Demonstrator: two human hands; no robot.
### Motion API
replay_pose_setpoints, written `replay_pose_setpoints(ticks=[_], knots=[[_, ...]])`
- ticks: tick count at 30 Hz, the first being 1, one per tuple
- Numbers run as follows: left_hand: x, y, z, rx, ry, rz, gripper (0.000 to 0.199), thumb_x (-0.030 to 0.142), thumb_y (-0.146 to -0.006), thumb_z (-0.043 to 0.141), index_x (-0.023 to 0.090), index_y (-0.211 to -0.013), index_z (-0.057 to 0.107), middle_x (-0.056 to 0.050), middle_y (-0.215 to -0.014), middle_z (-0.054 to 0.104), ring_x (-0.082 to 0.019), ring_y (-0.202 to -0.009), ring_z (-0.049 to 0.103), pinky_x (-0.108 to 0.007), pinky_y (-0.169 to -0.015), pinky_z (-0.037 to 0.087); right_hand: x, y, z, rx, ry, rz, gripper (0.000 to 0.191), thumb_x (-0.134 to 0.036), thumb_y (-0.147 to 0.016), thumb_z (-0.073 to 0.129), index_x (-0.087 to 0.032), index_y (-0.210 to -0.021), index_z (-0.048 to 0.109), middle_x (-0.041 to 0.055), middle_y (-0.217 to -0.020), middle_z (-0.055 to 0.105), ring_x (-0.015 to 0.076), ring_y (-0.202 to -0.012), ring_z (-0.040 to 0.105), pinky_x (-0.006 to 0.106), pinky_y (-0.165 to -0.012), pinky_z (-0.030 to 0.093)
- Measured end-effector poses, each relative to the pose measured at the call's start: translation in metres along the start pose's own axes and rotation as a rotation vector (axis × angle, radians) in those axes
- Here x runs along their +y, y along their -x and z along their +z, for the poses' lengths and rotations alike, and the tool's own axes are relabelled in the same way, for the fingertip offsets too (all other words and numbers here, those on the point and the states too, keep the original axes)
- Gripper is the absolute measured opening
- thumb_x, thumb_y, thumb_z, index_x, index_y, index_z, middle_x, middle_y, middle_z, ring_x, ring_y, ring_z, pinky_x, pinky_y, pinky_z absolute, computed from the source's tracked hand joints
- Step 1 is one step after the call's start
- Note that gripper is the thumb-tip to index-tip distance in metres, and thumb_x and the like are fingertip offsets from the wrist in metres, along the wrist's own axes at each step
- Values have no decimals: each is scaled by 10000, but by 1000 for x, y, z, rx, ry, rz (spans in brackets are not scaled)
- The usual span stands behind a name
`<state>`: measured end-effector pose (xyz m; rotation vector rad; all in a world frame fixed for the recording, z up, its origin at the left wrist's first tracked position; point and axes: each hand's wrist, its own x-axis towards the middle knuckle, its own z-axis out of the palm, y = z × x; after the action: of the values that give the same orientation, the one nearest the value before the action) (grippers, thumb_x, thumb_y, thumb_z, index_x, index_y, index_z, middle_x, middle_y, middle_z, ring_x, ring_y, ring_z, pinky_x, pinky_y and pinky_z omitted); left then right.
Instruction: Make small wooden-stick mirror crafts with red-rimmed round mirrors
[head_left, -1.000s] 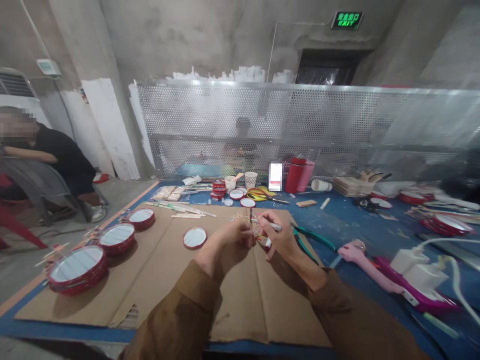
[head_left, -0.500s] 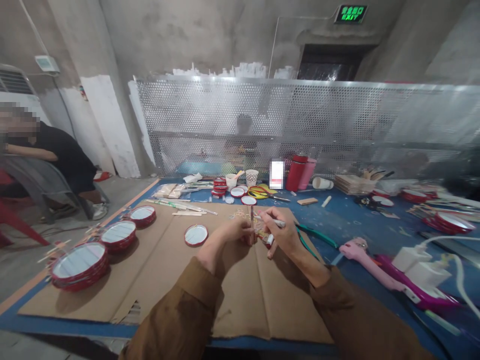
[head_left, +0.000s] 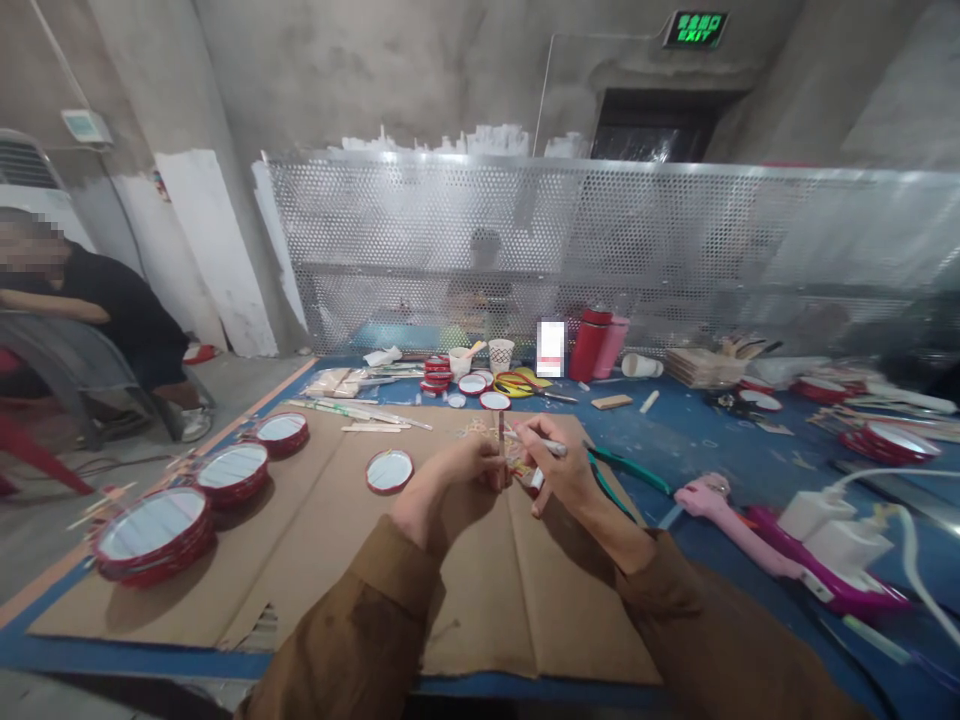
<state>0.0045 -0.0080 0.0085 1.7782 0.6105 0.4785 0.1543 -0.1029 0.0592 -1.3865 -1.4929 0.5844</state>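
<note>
My left hand (head_left: 474,464) is closed on a thin, dark brown strip (head_left: 502,428) that stands upright above the cardboard. Just to its right, my right hand (head_left: 562,465) grips a white marker pen (head_left: 553,447), its tip pointing left toward the strip. Something white and red shows under my right hand, too covered to name. Small rubber bands (head_left: 477,428) lie in a loose heap behind the hands. To the left of my left hand, a round red-rimmed lid (head_left: 389,470) rests on the cardboard sheet (head_left: 330,570).
Several red-rimmed round pieces (head_left: 154,527) line the left side. Green-handled pliers (head_left: 630,470), a pink glue gun (head_left: 739,525) and a purple power strip (head_left: 840,585) lie right. Scissors (head_left: 544,388), paper cups (head_left: 501,355) and a red bottle (head_left: 590,345) stand behind. A person (head_left: 97,310) sits left.
The whole view has shifted slightly to the left. Both hands keep nearly the same pose, with the strip and the marker pen still held.
</note>
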Motion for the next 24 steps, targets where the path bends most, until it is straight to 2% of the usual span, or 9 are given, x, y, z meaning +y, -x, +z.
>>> replay_pose_setpoints(ticks=[5, 10, 15, 24], knots=[[5, 1, 0, -18, 21, -16, 245, 335, -752, 600, 140, -610, 640, -29, -516, 581, -112, -511, 516, -245, -551, 394, -6, 0, -3, 1, 21, -5, 375, -557, -861, 470, -197, -843, 577, -31, -582, 555, 113, -362, 534, 159, -222, 327], [7, 2, 0, -23, 35, -31, 223, 288, -774, 581, 130, -631, 647, -41, -541, 595, -113, -499, 509, -262, -565, 403, -7, -2, -5, 55, 42, -55, 357, -544, -844, 493, -199, -799, 573, -39, -538, 518, 103, -357, 524, 161, -257, 370], [2, 1, 2, 12, 89, -35, 188, 242, -771, 586, 127, -634, 645, -40, -556, 597, -121, -564, 531, -262, -603, 413, -4, 0, -2, 29, 27, -9, 381, -570, -860, 476, -201, -814, 561, -34, -577, 549, 116, -356, 532, 173, -232, 342], [10, 4, 1, -4, 47, 2, 235, 278, -783, 579, 131, -608, 635, -40, -536, 590, -116, -552, 521, -255, -589, 403, 0, 0, 0, 18, -31, -8, 378, -581, -847, 502, -209, -824, 567, -29, -593, 551, 137, -409, 557, 183, -238, 349]])
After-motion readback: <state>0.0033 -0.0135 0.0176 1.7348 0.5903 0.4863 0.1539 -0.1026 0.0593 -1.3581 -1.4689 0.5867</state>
